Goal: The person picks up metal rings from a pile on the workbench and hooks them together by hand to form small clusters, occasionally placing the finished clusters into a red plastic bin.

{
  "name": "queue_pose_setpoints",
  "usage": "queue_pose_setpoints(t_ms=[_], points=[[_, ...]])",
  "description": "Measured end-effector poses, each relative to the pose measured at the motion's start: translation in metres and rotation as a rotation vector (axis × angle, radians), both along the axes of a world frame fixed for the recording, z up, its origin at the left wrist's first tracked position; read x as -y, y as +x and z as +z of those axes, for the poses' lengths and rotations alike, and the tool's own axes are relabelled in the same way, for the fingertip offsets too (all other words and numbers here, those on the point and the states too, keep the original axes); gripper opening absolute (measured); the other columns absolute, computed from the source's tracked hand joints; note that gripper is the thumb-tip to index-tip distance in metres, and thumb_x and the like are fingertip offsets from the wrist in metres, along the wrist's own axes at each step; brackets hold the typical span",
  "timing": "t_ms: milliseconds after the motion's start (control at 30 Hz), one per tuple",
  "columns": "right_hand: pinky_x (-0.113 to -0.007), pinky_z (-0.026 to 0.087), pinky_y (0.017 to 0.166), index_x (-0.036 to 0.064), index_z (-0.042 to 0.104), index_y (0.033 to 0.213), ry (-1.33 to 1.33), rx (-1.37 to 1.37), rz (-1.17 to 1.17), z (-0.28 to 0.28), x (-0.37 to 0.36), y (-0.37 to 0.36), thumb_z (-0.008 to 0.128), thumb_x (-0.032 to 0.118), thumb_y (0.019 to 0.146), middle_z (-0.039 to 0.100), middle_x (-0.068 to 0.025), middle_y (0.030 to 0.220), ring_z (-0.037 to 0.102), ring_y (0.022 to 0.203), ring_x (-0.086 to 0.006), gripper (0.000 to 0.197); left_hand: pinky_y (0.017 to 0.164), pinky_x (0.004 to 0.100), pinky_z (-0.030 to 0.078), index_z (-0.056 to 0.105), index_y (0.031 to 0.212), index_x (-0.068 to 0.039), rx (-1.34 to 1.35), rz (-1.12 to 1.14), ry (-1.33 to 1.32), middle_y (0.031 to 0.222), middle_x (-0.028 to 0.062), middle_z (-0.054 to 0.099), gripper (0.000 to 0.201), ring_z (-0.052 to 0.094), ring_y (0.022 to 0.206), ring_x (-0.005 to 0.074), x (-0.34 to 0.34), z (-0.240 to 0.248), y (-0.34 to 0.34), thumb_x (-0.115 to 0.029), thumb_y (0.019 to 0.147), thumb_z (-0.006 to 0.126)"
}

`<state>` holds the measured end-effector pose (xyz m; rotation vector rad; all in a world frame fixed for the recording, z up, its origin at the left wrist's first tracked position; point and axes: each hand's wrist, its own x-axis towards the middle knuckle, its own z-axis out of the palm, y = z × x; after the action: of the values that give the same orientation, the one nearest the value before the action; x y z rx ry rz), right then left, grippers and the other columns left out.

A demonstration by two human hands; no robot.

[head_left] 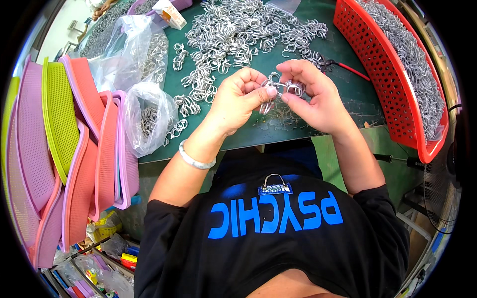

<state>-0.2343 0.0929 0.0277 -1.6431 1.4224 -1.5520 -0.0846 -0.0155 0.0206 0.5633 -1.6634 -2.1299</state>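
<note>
Over the near edge of the green table, both hands work on a small cluster of silvery metal rings [295, 88]. My left hand [234, 99] pinches rings between thumb and curled fingers, and one loop hangs below the thumb tip. Opposite it, my right hand [319, 99] curves thumb and fingers around the cluster's right side, the index finger raised above it. How the rings are linked is too small to make out. Just beyond the hands spreads a large heap of similar metal rings [233, 30], with smaller clumps trailing toward the left.
Red-handled pliers [348, 69] lie right of the heap. A red perforated basket [367, 74] full of rings stands at right. Clear plastic bags [144, 109] with metal pieces sit at left, beside stacked purple, green and coral baskets [59, 119]. A small carton [170, 14] is at back left.
</note>
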Motion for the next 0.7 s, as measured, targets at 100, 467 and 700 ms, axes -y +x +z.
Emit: queue_pose_setpoints(t_ms=[100, 467, 700], points=[[-0.024, 0.045, 0.07, 0.0015, 0.051, 0.108, -0.039, -0.064, -0.004, -0.0004, 0.0008, -0.0001, 0.06, -0.006, 0.071, 0.054, -0.0063, 0.093, 0.054, 0.083, -0.0134, 0.039, 0.059, 0.0234, 0.048, 0.051, 0.093, -0.003, -0.002, -0.002, 0.202, 0.078, 0.0054, 0.061, 0.014, 0.06, 0.068, 0.0121, -0.0007, -0.0011, -0.0006, -0.01, 0.083, 0.059], [-0.026, 0.046, 0.071, 0.0015, 0.052, 0.108, -0.028, -0.163, 0.048, 0.0019, -0.0021, -0.0075, 0.06, -0.005, 0.071, 0.055, -0.0069, 0.095, 0.056, 0.086, -0.0144, 0.038, 0.057, 0.0227, 0.048, 0.05, 0.093, -0.005, -0.018, -0.002, 0.309, 0.078, 0.0047, 0.06, 0.016, 0.059, 0.065, 0.0122, -0.0039, -0.0076, -0.0042, -0.014, 0.083, 0.059], [-0.023, 0.044, 0.074, 0.0027, 0.048, 0.114, 0.037, 0.241, 0.125, -0.0034, -0.0072, -0.0059, 0.058, -0.007, 0.074, 0.052, -0.0049, 0.098, 0.053, 0.087, -0.0105, 0.042, 0.056, 0.0192, 0.046, 0.05, 0.089, -0.003, -0.079, 0.033, 0.015, 0.074, 0.0031, 0.058, 0.019, 0.055, 0.065, 0.0082, -0.004, -0.0073, -0.0079, -0.007, 0.078, 0.065]])
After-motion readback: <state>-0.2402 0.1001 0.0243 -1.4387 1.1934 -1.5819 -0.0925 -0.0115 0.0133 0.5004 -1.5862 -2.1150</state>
